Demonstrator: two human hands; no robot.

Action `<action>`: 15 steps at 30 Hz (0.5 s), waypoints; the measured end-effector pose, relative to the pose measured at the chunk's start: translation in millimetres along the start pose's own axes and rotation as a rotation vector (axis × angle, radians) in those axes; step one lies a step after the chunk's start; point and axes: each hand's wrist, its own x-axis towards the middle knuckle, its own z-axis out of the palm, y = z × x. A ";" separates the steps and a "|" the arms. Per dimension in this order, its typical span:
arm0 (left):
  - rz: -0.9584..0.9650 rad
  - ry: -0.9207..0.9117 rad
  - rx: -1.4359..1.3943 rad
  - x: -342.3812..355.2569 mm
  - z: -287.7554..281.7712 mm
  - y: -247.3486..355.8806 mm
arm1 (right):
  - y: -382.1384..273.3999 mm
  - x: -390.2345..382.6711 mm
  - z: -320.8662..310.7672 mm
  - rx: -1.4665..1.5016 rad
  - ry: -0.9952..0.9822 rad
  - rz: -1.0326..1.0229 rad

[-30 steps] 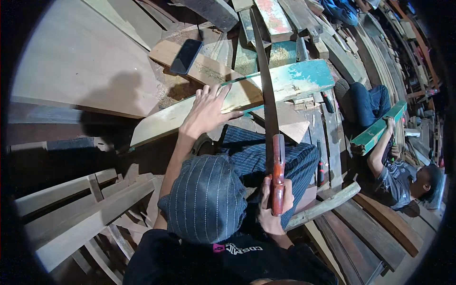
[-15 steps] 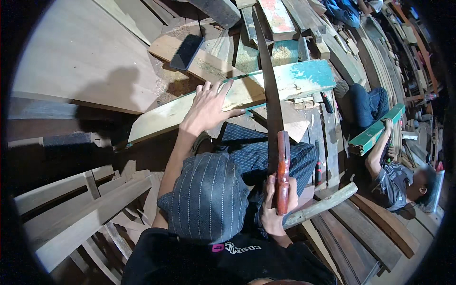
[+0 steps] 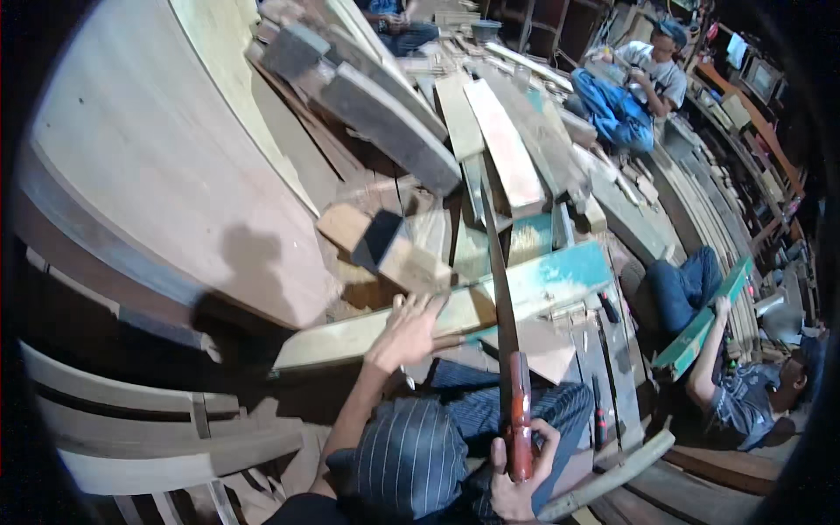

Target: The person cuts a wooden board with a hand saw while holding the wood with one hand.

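My left hand (image 3: 408, 332) lies across a long plank (image 3: 560, 273), pale with worn teal paint at its right end. Its fingers bend over the plank's far edge. In my right hand (image 3: 518, 479) is a handsaw, held by its reddish-brown wooden handle (image 3: 521, 411). The long dark saw blade (image 3: 501, 302) points away from me and crosses over the plank to the right of my left hand. Whether its teeth touch the wood I cannot tell. Beneath the plank are wood blocks, including a pale one (image 3: 538, 350).
A black phone (image 3: 378, 238) rests on a wood block beyond the plank. A large pale board (image 3: 166, 166) stands at left, slatted wood (image 3: 140, 468) nearer. At right a co-worker (image 3: 744, 394) holds a green beam (image 3: 700, 328); another person (image 3: 643, 83) sits farther back. Timber (image 3: 394, 122) lies piled ahead.
The view has tilted up, so the plank, saw and both hands sit lower and more people show at the back. My left hand stays on the plank; my right still holds the saw.
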 end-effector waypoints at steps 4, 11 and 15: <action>0.002 -0.045 -0.075 2.0 -17.0 5.9 | -18.5 13.1 -3.8 0.054 0.028 0.046; -0.005 -0.124 -0.179 16.0 -27.3 -2.3 | -14.8 30.6 -17.9 0.003 -0.115 0.152; -0.003 -0.106 -0.199 14.9 -26.0 -0.4 | -16.2 31.3 -15.8 -0.075 -0.063 -0.076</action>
